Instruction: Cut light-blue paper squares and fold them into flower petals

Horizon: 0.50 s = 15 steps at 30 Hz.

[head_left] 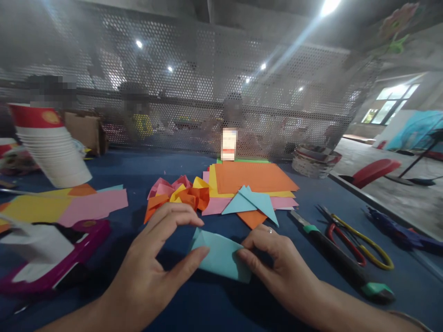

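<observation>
A folded light-blue paper (223, 253) is held at a tilt just above the dark blue table. My left hand (152, 258) is at its left end, the thumb on the near face and the fingers curved over the top corner. At the right end, my right hand (277, 256) pinches the paper between thumb and bent fingers. Behind it lie two folded blue pieces (251, 203) on a stack of coloured sheets (256, 177), orange on top. Left of the stack is a pile of folded orange, yellow and pink pieces (180, 193).
To the right lie a green-and-black handled cutter (341, 253), red-and-yellow handled scissors (360, 244) and a dark blue tool (401, 230). On the left are stacked paper cups (51, 143), loose coloured paper (97, 203) and a purple-edged holder (86, 249). A perforated screen (180, 92) stands behind.
</observation>
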Tool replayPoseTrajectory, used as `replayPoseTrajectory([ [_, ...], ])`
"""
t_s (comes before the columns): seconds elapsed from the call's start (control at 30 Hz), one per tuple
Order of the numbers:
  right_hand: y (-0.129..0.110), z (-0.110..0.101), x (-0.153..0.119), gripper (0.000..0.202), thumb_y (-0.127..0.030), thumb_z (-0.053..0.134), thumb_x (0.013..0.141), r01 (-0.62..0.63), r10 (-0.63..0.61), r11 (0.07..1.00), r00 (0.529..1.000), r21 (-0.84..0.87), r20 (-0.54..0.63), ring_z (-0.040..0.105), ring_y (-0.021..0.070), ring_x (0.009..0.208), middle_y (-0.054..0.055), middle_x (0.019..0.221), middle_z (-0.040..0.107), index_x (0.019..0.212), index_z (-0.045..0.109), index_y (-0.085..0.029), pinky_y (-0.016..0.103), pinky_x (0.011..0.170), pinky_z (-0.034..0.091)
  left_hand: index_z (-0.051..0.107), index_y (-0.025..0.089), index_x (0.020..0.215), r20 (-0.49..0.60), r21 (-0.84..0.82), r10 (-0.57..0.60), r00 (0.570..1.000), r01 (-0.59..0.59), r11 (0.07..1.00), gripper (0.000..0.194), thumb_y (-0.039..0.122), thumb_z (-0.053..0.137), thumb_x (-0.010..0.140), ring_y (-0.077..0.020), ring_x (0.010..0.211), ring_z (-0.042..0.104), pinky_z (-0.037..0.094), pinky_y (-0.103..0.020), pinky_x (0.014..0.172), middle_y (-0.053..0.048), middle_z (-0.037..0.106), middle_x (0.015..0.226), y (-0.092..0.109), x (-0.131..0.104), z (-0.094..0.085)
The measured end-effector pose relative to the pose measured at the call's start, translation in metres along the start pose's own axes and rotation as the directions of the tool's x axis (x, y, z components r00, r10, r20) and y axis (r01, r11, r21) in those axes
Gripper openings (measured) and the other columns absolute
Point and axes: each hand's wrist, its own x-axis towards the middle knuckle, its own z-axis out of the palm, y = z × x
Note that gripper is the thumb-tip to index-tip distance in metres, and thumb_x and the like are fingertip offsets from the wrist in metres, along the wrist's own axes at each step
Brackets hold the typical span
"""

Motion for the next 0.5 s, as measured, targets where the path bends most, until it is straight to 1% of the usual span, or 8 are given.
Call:
replayPoseTrajectory([
  [0.07,0.0006,0.0003,-0.0003,0.022,-0.026,0.051,0.090,0.008,-0.008,1.000,1.000,-0.009,-0.016,0.052,0.0131,0.068,-0.001,0.069,0.059,0.070,0.055,-0.019,0.026,0.065,0.038,0.050,0.028,0.096,0.019,0.046,-0.004,1.000,0.004,0.999,0.019,0.026,0.062,0.081,-0.0202,0.100,0.053,0.038,-0.032,0.091,0.001,0.056,0.100,0.0000,0.0007,-0.0012],
  [0.1,0.0006,0.0005,-0.0005,0.022,-0.026,0.050,0.090,0.013,-0.013,1.000,1.000,-0.012,-0.020,0.052,0.0131,0.068,-0.001,0.069,0.059,0.070,0.055,-0.019,0.026,0.066,0.038,0.051,0.028,0.096,0.042,0.048,-0.028,0.999,0.026,0.998,0.020,0.028,0.063,0.080,-0.0204,0.098,0.054,0.038,-0.032,0.090,0.001,0.058,0.098,-0.0005,0.0011,-0.0012],
  [0.17,-0.0001,0.0007,-0.0010,0.021,-0.026,0.051,0.090,0.029,-0.029,0.999,0.999,-0.013,-0.023,0.051,0.0131,0.068,-0.001,0.069,0.059,0.070,0.056,-0.019,0.026,0.067,0.037,0.054,0.028,0.098,0.105,0.011,-0.116,0.988,0.115,0.993,0.021,0.033,0.064,0.080,-0.0212,0.099,0.055,0.039,-0.032,0.089,0.002,0.060,0.099,-0.0025,0.0015,-0.0005],
  [0.23,-0.0015,0.0004,-0.0014,0.021,-0.025,0.052,0.089,0.042,-0.043,0.999,0.999,-0.011,-0.027,0.051,0.0132,0.068,0.000,0.068,0.059,0.071,0.056,-0.018,0.027,0.067,0.037,0.055,0.029,0.104,0.168,-0.058,-0.216,0.962,0.229,0.972,0.026,0.038,0.063,0.080,-0.0227,0.104,0.055,0.041,-0.033,0.090,0.001,0.061,0.105,-0.0053,0.0021,0.0003],
  [0.3,-0.0026,-0.0002,-0.0018,0.021,-0.025,0.052,0.089,0.049,-0.049,0.999,0.998,-0.009,-0.036,0.051,0.0133,0.068,0.000,0.067,0.059,0.069,0.056,-0.018,0.027,0.067,0.036,0.054,0.031,0.112,0.207,-0.122,-0.277,0.938,0.306,0.944,0.034,0.040,0.062,0.080,-0.0237,0.108,0.054,0.041,-0.034,0.092,0.000,0.061,0.109,-0.0076,0.0034,0.0004],
  [0.37,-0.0026,-0.0007,-0.0020,0.021,-0.025,0.053,0.089,0.057,-0.057,0.998,0.997,-0.008,-0.043,0.050,0.0130,0.068,-0.001,0.067,0.058,0.069,0.056,-0.018,0.027,0.068,0.036,0.056,0.031,0.112,0.248,-0.165,-0.290,0.924,0.336,0.927,0.035,0.040,0.064,0.079,-0.0242,0.108,0.055,0.042,-0.035,0.093,0.000,0.063,0.110,-0.0083,0.0054,0.0000],
  [0.47,-0.0012,-0.0007,-0.0026,0.020,-0.024,0.053,0.089,0.075,-0.076,0.997,0.996,-0.013,-0.041,0.050,0.0121,0.067,-0.001,0.068,0.058,0.071,0.057,-0.018,0.027,0.069,0.035,0.068,0.028,0.091,0.378,-0.253,-0.238,0.895,0.347,0.903,0.016,0.038,0.064,0.080,-0.0231,0.103,0.058,0.043,-0.032,0.093,0.000,0.066,0.104,-0.0068,0.0081,0.0001],
  [0.5,-0.0008,-0.0006,-0.0027,0.020,-0.024,0.053,0.090,0.081,-0.082,0.997,0.996,-0.016,-0.037,0.049,0.0119,0.067,-0.002,0.068,0.058,0.072,0.057,-0.018,0.027,0.069,0.035,0.070,0.027,0.086,0.421,-0.295,-0.216,0.881,0.358,0.886,0.013,0.038,0.063,0.081,-0.0225,0.101,0.059,0.043,-0.031,0.092,0.001,0.067,0.102,-0.0063,0.0085,0.0007],
])
